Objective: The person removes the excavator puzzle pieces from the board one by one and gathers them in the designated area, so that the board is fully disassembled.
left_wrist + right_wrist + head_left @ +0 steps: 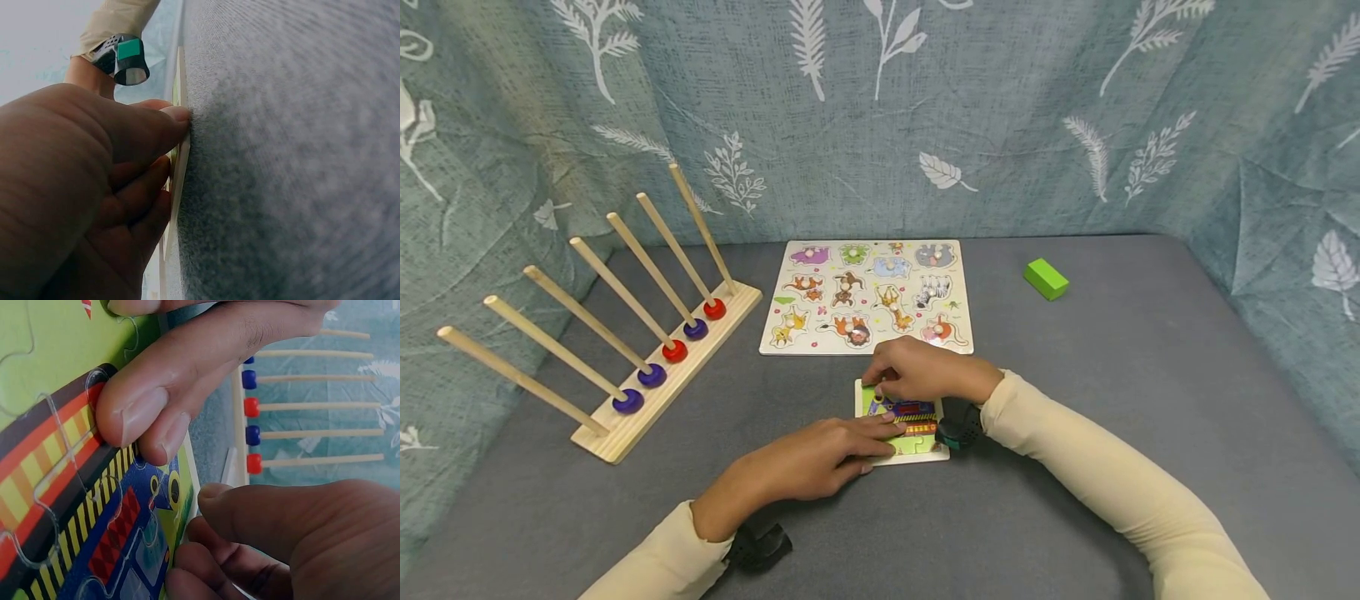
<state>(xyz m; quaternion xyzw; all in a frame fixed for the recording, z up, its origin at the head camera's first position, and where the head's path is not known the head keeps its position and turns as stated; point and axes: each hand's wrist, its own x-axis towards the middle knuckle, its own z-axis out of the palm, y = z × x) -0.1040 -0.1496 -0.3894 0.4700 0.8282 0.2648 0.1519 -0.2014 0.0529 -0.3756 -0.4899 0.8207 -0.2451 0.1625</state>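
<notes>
A small jigsaw puzzle (917, 446) in a pale wooden frame lies flat, its picture a blue, striped vehicle on green. Across its lower left part rests my left hand (820, 454), fingers extended over the pieces. The left thumb (178, 114) touches the frame's edge in the left wrist view. My right hand (925, 371) is over the puzzle's top left corner, its fingers bent down onto it. In the right wrist view the right thumb (215, 492) lies close to the far edge, and no loose piece shows between thumb and fingers. The palm hides the puzzle's upper right.
Just behind the puzzle lies an animal peg board (880, 329). A wooden rack (662, 396) with upright pegs and several red and purple rings stands on the left. A green block (1046, 279) lies at the back right of the grey table (1120, 358), before a patterned curtain (1000, 117).
</notes>
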